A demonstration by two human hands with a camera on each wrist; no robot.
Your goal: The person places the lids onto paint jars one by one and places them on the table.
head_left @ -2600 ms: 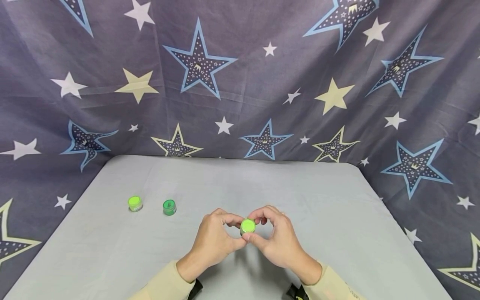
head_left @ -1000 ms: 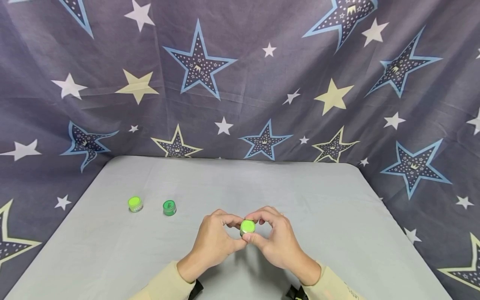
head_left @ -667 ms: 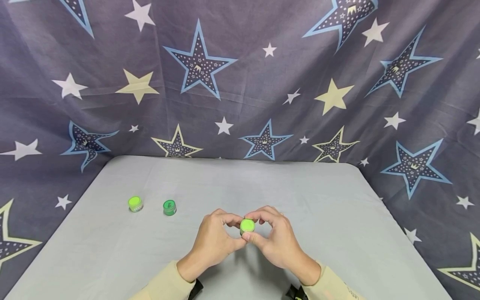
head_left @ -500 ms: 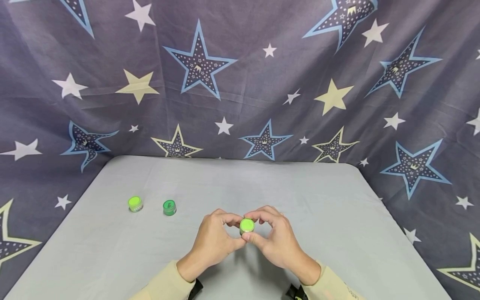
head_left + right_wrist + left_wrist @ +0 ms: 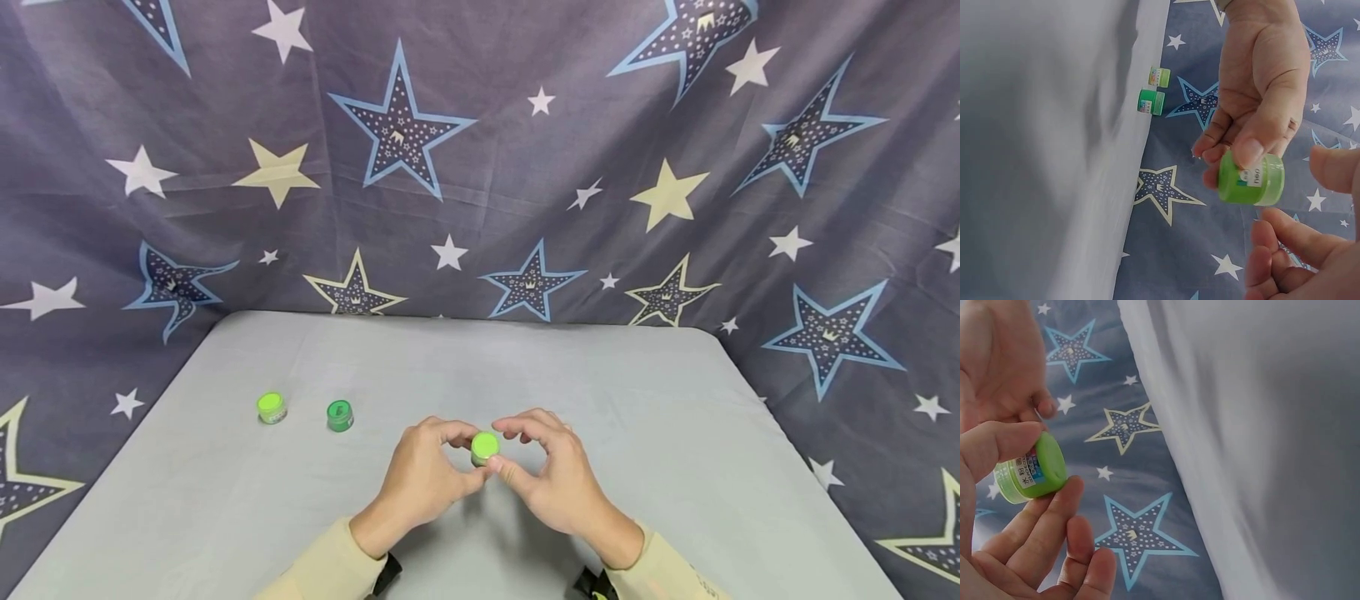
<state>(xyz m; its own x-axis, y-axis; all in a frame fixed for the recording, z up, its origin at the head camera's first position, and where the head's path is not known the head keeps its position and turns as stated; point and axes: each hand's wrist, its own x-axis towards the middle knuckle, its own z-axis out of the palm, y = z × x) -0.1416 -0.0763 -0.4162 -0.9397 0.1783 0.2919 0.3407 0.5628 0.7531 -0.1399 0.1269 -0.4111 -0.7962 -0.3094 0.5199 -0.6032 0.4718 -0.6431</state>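
Observation:
A small light green paint jar [image 5: 485,446] with a printed label is pinched by my left hand [image 5: 423,475] between thumb and fingertips. In the left wrist view the paint jar [image 5: 1038,469] lies tilted, its label partly under the thumb [image 5: 1007,444]. My right hand [image 5: 555,475] is beside it, thumb and fingers spread apart. From the right wrist, a gap shows between the right fingers [image 5: 1297,237] and the paint jar [image 5: 1250,178]. Both hands are raised above the table's near middle.
On the grey-covered table [image 5: 637,400], a light green jar [image 5: 271,408] and a dark green jar [image 5: 340,416] stand side by side at the left. A star-patterned curtain [image 5: 480,167] hangs behind and along both sides.
My right fingers have come off the paint jar and spread open. My left hand keeps hold of the jar, which has shifted slightly left and up in the head view.

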